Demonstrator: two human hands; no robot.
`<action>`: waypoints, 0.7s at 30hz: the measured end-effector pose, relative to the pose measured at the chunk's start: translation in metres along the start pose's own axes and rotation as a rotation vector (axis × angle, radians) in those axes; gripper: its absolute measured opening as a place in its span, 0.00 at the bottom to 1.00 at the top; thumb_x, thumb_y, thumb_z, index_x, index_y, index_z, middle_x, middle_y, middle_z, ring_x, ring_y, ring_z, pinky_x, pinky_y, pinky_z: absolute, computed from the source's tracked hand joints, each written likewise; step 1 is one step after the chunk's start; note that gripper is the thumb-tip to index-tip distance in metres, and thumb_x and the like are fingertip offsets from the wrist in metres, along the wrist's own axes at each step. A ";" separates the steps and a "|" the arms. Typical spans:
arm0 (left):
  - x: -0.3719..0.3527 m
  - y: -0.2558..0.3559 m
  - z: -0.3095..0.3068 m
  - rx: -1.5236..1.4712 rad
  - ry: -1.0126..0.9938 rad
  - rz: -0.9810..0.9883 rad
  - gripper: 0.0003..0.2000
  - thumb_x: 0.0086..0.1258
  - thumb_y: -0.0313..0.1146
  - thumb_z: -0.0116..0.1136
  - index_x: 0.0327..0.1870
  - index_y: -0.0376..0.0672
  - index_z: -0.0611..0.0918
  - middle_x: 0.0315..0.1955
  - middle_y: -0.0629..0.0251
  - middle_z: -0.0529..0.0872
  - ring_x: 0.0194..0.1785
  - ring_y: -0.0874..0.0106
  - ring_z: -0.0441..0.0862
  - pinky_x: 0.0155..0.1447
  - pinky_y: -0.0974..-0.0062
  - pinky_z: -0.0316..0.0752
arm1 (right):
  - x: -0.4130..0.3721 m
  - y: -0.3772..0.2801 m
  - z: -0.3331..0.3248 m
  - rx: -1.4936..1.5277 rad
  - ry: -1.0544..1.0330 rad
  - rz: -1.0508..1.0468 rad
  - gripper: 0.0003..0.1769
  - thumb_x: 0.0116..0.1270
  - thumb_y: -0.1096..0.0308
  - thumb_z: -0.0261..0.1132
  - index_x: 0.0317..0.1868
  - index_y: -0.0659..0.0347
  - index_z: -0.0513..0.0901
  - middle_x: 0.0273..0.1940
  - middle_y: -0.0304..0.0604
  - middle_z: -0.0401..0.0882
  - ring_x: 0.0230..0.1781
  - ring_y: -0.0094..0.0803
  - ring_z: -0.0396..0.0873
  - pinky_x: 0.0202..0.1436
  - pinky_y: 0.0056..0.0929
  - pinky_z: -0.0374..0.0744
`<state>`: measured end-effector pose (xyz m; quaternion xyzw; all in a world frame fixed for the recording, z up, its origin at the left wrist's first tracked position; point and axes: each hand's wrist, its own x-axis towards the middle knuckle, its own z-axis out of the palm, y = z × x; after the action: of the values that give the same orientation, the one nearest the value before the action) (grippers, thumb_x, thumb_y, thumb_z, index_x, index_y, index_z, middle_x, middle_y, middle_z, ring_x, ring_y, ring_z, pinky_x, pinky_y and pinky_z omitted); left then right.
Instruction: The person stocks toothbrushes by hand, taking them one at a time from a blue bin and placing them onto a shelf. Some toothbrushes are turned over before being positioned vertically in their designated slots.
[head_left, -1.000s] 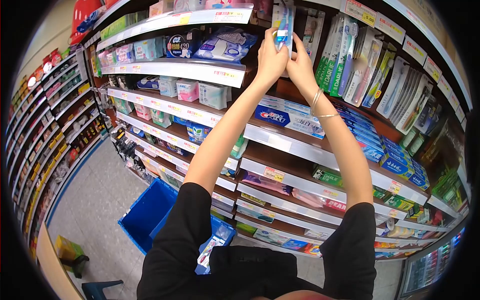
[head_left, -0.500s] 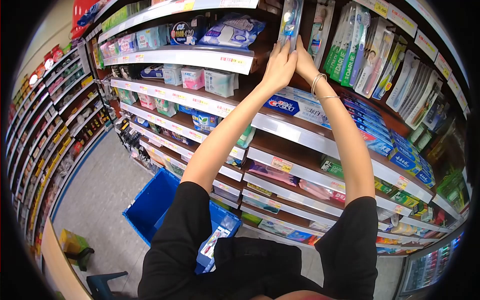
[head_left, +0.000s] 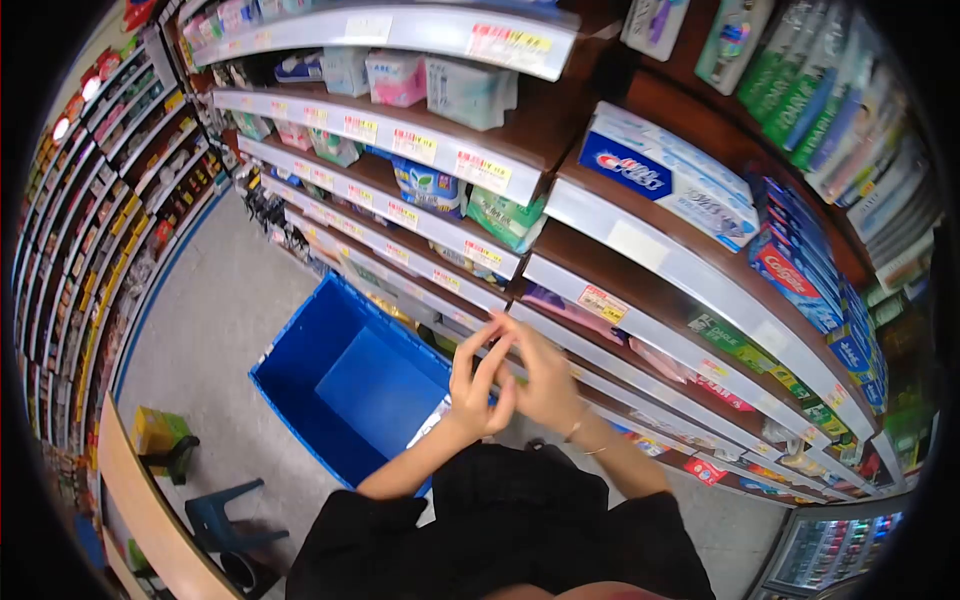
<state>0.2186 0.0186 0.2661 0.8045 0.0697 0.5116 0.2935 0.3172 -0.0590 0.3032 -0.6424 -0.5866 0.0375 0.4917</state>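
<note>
My left hand [head_left: 478, 384] and my right hand [head_left: 545, 375] are together at waist height, in front of the lower shelves, fingers spread and touching each other. Neither hand holds anything that I can see. Two thin bangles sit on my right wrist [head_left: 585, 437]. Just below and left of my hands stands a blue plastic crate [head_left: 345, 380] on the floor, with a few packets at its near right corner [head_left: 430, 425]. The hanging toothbrush packs [head_left: 800, 90] are far above, at the top right.
Shelves of toothpaste boxes [head_left: 670, 180] and tissue or pad packs [head_left: 430, 80] run along the right. A long aisle of stocked shelves [head_left: 90, 200] lies on the left. A small blue stool [head_left: 225, 520] and a yellow-green box [head_left: 160, 432] stand on the grey floor.
Both hands have dropped from the toothbrush pack high on the pegs to waist level, with nothing in them. The view has tilted down toward the crate and floor.
</note>
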 end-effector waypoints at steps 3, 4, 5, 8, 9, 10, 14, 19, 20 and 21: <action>-0.102 -0.053 -0.003 0.047 -0.221 -0.410 0.25 0.58 0.26 0.55 0.60 0.36 0.71 0.58 0.42 0.66 0.57 0.48 0.71 0.60 0.60 0.68 | -0.062 0.075 0.081 0.141 -0.242 0.292 0.27 0.59 0.74 0.61 0.60 0.62 0.68 0.53 0.51 0.75 0.53 0.45 0.75 0.55 0.36 0.73; -0.137 -0.068 -0.008 0.121 -0.291 -0.508 0.26 0.58 0.26 0.56 0.61 0.37 0.70 0.59 0.41 0.65 0.59 0.47 0.70 0.61 0.59 0.67 | -0.088 0.102 0.110 0.105 -0.279 0.313 0.25 0.59 0.74 0.61 0.59 0.61 0.70 0.49 0.51 0.76 0.50 0.45 0.76 0.53 0.36 0.74; -0.168 -0.081 -0.011 0.209 -0.321 -0.605 0.26 0.58 0.26 0.56 0.61 0.37 0.69 0.60 0.41 0.64 0.59 0.46 0.69 0.62 0.58 0.66 | -0.113 0.125 0.136 0.107 -0.325 0.326 0.22 0.59 0.73 0.60 0.56 0.62 0.72 0.47 0.50 0.77 0.48 0.45 0.76 0.52 0.36 0.74; -0.275 -0.124 -0.025 0.329 -0.439 -0.943 0.25 0.60 0.29 0.54 0.61 0.36 0.69 0.61 0.37 0.62 0.59 0.43 0.68 0.62 0.57 0.67 | -0.180 0.169 0.196 -0.104 -0.468 0.262 0.15 0.60 0.67 0.59 0.47 0.61 0.79 0.41 0.46 0.79 0.45 0.40 0.75 0.59 0.40 0.67; -0.306 -0.142 -0.028 0.347 -0.495 -1.084 0.24 0.60 0.30 0.54 0.59 0.35 0.70 0.60 0.36 0.63 0.58 0.42 0.69 0.61 0.57 0.67 | -0.196 0.178 0.209 -0.188 -0.517 0.193 0.12 0.59 0.66 0.59 0.42 0.60 0.80 0.39 0.45 0.79 0.44 0.39 0.75 0.60 0.42 0.65; -0.337 -0.156 -0.031 0.360 -0.555 -1.228 0.23 0.60 0.32 0.53 0.58 0.34 0.70 0.59 0.35 0.64 0.58 0.42 0.69 0.61 0.56 0.68 | -0.210 0.180 0.217 -0.267 -0.566 0.122 0.11 0.58 0.65 0.59 0.37 0.59 0.82 0.36 0.43 0.79 0.43 0.37 0.75 0.61 0.44 0.62; -0.403 -0.195 -0.031 0.312 -0.624 -1.525 0.21 0.58 0.35 0.54 0.51 0.34 0.74 0.50 0.37 0.75 0.51 0.44 0.75 0.57 0.57 0.71 | -0.214 0.185 0.226 -0.230 -0.437 0.056 0.05 0.52 0.65 0.59 0.24 0.56 0.77 0.28 0.38 0.74 0.36 0.35 0.73 0.55 0.44 0.64; -0.443 -0.231 -0.012 0.358 -0.693 -1.574 0.22 0.55 0.35 0.55 0.52 0.36 0.75 0.52 0.39 0.74 0.54 0.46 0.74 0.59 0.59 0.70 | -0.218 0.192 0.228 -0.190 -0.439 0.046 0.04 0.53 0.65 0.59 0.23 0.53 0.75 0.28 0.35 0.73 0.36 0.32 0.73 0.48 0.38 0.64; -0.447 -0.237 -0.009 0.335 -0.716 -1.566 0.23 0.55 0.35 0.55 0.54 0.36 0.74 0.55 0.39 0.72 0.56 0.46 0.72 0.60 0.60 0.69 | -0.220 0.192 0.227 -0.203 -0.441 0.042 0.05 0.55 0.64 0.58 0.24 0.53 0.74 0.29 0.35 0.74 0.36 0.32 0.73 0.49 0.37 0.64; -0.447 -0.242 -0.005 0.337 -0.768 -1.617 0.25 0.56 0.35 0.55 0.57 0.37 0.72 0.59 0.39 0.68 0.60 0.47 0.69 0.62 0.60 0.68 | -0.222 0.193 0.227 -0.227 -0.440 0.025 0.04 0.55 0.64 0.58 0.25 0.52 0.75 0.29 0.32 0.74 0.37 0.30 0.74 0.48 0.35 0.64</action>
<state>0.0515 0.0340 -0.2139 0.6576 0.5840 -0.1704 0.4443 0.2451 -0.0677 -0.0613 -0.6772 -0.6720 0.1165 0.2761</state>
